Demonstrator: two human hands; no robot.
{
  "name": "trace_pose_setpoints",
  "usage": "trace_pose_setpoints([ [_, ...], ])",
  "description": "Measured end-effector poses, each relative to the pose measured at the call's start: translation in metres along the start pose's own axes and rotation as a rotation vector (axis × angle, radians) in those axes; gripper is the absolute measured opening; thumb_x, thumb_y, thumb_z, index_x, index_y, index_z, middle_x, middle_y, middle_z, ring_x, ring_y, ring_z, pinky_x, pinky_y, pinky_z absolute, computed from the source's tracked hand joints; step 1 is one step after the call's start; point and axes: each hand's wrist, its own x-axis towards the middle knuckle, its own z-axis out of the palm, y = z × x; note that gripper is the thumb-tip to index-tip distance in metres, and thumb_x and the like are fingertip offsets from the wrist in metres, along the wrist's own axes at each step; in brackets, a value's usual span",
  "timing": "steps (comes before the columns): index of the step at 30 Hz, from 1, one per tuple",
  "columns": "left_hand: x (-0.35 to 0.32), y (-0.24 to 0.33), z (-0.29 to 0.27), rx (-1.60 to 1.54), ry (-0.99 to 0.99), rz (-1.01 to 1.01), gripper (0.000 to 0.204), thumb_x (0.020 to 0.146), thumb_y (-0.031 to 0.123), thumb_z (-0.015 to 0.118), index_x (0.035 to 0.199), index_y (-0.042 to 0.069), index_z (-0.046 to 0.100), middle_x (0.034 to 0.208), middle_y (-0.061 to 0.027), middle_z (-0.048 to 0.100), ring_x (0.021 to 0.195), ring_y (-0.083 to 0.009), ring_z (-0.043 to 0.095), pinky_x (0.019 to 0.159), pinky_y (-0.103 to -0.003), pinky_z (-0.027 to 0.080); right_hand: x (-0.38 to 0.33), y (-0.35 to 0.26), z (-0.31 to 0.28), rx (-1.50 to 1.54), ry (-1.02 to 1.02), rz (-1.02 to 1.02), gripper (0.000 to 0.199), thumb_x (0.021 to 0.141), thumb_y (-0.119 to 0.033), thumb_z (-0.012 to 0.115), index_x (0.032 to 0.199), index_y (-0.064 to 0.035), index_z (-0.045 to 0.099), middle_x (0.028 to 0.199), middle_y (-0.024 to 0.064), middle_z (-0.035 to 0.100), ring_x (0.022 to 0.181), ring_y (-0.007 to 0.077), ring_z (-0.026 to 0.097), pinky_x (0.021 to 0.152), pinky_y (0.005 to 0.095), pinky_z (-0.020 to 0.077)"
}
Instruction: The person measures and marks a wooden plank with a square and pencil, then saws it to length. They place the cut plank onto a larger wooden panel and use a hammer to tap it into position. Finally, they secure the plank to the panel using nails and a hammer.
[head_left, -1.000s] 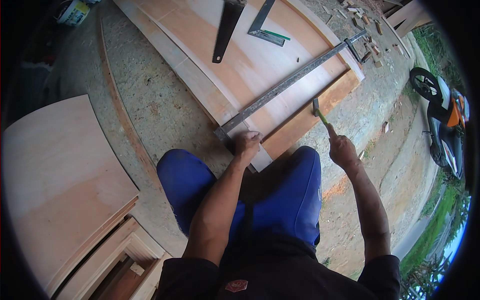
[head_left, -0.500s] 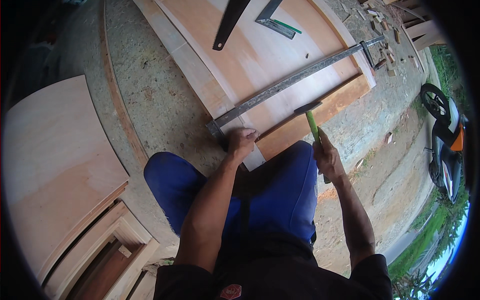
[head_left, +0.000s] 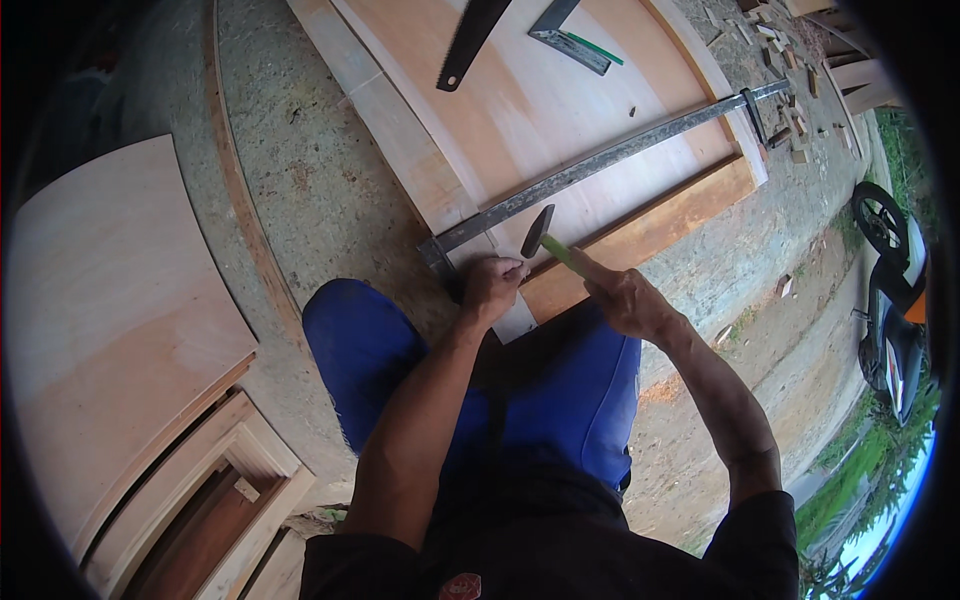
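My right hand (head_left: 632, 300) is wrapped round the green handle of a hammer (head_left: 565, 254). Its dark head is close to the fingertips of my left hand (head_left: 493, 287). Those fingers are pinched together at the corner of a wooden frame panel (head_left: 520, 150), where the side rail meets a browner end rail (head_left: 650, 235). Whatever they pinch is too small to make out. Just beyond the left hand, a long metal bar clamp (head_left: 610, 155) spans the panel from side to side.
A handsaw (head_left: 468, 45) and a metal try square (head_left: 565, 40) with a green pencil (head_left: 592, 46) lie on the panel. Wood offcuts (head_left: 790, 60) litter the ground at far right. Left are a plywood sheet (head_left: 130, 300) and wooden frames (head_left: 250, 440); a motorcycle (head_left: 890, 300) stands right.
My right hand has brought the hammer left, its head now beside my left fingertips. My left hand keeps its pinch at the corner. The whole view has shifted slightly.
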Motion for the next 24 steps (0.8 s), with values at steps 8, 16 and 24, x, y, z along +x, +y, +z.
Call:
trace_pose_setpoints([
  [8, 0.0, 0.0, 0.001, 0.1, -0.014, -0.031, 0.027, 0.098, 0.021, 0.064, 0.101, -0.004, 0.073, 0.079, -0.0059, 0.068, 0.068, -0.0116, 0.059, 0.062, -0.03, 0.048, 0.016, 0.002, -0.003, -0.072, -0.052, 0.039, 0.053, 0.1, -0.009, 0.052, 0.152, -0.0101, 0.042, 0.099, 0.0324, 0.067, 0.085, 0.0495, 0.067, 0.067, 0.052, 0.0543],
  [16, 0.0, 0.002, 0.0, 0.174, -0.007, 0.033, 0.031, 0.097, 0.024, 0.067, 0.104, -0.006, 0.073, 0.087, -0.0124, 0.076, 0.079, -0.0129, 0.068, 0.076, -0.03, 0.054, 0.015, -0.009, -0.012, 0.018, 0.072, 0.07, 0.053, 0.1, -0.009, 0.053, 0.152, -0.0106, 0.042, 0.103, 0.0321, 0.068, 0.094, 0.0463, 0.069, 0.074, 0.0489, 0.0555],
  [24, -0.005, 0.007, 0.0, 0.177, 0.029, 0.06, 0.032, 0.096, 0.026, 0.066, 0.105, -0.003, 0.074, 0.091, -0.0174, 0.076, 0.082, -0.0195, 0.072, 0.079, -0.033, 0.055, 0.008, -0.007, -0.005, 0.148, 0.193, 0.096, 0.052, 0.099, -0.008, 0.052, 0.151, -0.0104, 0.045, 0.105, 0.0317, 0.068, 0.092, 0.0456, 0.07, 0.073, 0.0448, 0.0565],
])
